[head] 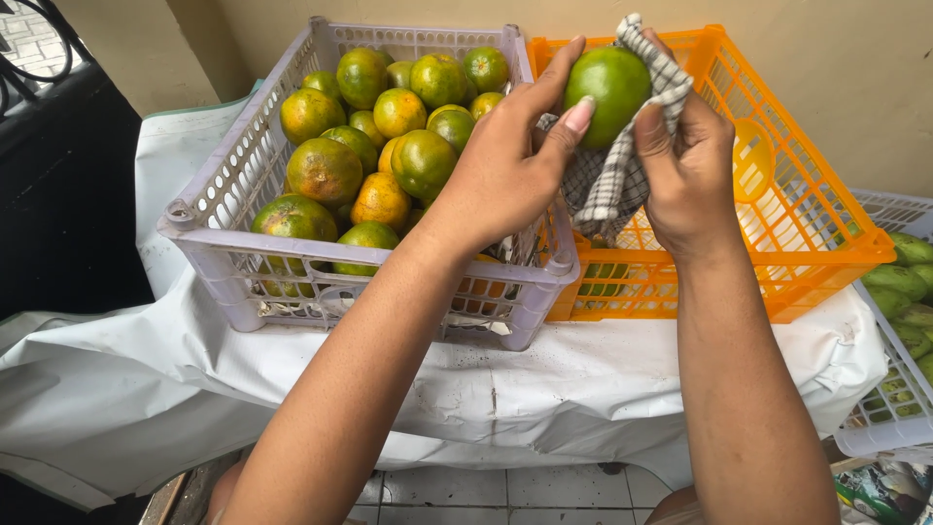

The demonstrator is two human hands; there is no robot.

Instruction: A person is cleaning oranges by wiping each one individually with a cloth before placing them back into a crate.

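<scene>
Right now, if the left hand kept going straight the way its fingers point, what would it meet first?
The left hand points up and to the right, and its fingertips already touch the green citrus fruit wrapped in the checked cloth. Past the fruit lies the orange crate, though depth there is hard to judge.

1. back wall [855, 87] is plain beige plaster, kinda scuffed, and takes up the whole top of the view
2. table is covered with a white plastic sheet [544, 389], wrinkly and a bit dirty, hanging down over the front edge
3. floor [505, 496] down below is pale square tiles with dark grout lines
4. far left is a big dark panel [68, 194], with curly black ironwork [39, 39] at the top corner and some daylight behind it
5. light is soft and even daylight, no harsh shadows anywhere
</scene>
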